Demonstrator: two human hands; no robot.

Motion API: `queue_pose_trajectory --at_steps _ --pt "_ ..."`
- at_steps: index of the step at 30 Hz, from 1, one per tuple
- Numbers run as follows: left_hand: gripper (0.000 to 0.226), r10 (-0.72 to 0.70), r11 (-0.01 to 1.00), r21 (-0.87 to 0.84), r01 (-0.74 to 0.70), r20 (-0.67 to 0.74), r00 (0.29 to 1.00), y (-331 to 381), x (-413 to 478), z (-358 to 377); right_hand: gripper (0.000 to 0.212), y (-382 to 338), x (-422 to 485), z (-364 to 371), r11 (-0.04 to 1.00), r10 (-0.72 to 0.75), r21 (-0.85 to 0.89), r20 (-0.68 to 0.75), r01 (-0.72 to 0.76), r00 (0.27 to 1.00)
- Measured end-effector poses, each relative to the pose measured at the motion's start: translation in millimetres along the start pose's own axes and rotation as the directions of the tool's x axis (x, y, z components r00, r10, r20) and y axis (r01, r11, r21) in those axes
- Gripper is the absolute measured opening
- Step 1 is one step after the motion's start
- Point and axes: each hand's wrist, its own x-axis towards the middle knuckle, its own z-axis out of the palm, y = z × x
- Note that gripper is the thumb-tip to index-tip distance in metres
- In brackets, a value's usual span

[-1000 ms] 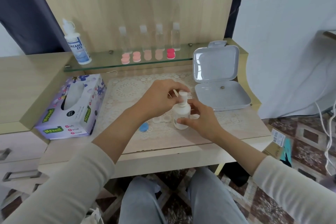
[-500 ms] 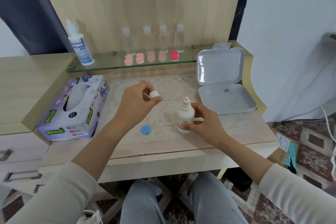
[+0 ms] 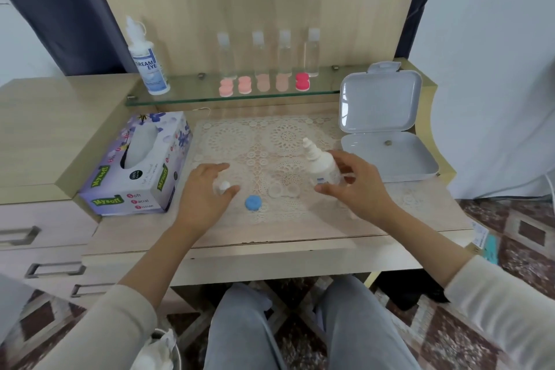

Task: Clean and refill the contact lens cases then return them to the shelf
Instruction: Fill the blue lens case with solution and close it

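Note:
A clear open contact lens case (image 3: 284, 190) lies on the lace mat, with a blue lid (image 3: 253, 203) just to its left. My right hand (image 3: 353, 185) grips a small white solution bottle (image 3: 322, 166), uncapped and tilted with its nozzle up and to the left, above the case. My left hand (image 3: 205, 194) is low over the mat left of the blue lid, pinching the bottle's white cap (image 3: 224, 185) at thumb and fingertip. Several pink cases (image 3: 244, 85) and a red one (image 3: 302, 81) sit on the glass shelf (image 3: 192, 97).
A tissue box (image 3: 138, 164) stands at the left. An open grey plastic box (image 3: 387, 147) sits at the right. On the shelf are a large solution bottle (image 3: 147, 60) and several small clear bottles (image 3: 283, 52). Drawers lie below left.
My left hand took the cap off the bottle and carried it down and left to the mat. My right hand has lifted and tilted the bottle.

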Motion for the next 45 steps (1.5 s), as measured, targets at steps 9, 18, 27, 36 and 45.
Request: queue_pose_trajectory --at_steps 9,18,27,36,45 --pt "0.024 0.304 0.951 -0.081 -0.298 0.063 0.951 29.9 -4.8 32.8 0.06 -13.3 24.0 -12.5 0.935 -0.075 -0.333 0.148 0.121 0.986" --pt "0.041 0.124 0.978 -0.183 -0.101 0.117 0.985 20.4 -12.2 48.0 0.052 -5.1 28.2 -7.0 0.802 -0.121 -0.533 0.299 0.271 0.947" --pt "0.03 0.097 0.977 -0.198 -0.074 0.112 0.989 19.0 -10.6 51.8 0.054 -4.9 32.4 2.3 0.683 -0.145 -0.635 0.368 0.361 0.919" --pt "0.028 0.103 0.977 -0.195 -0.08 0.112 0.988 18.4 -10.6 50.9 0.054 -19.5 40.9 0.8 0.593 -0.175 -0.679 0.417 0.433 0.892" --pt "0.029 0.115 0.979 -0.183 -0.093 0.11 0.987 17.7 -10.5 51.2 0.053 -34.1 44.9 0.4 0.537 -0.159 -0.698 0.468 0.474 0.869"
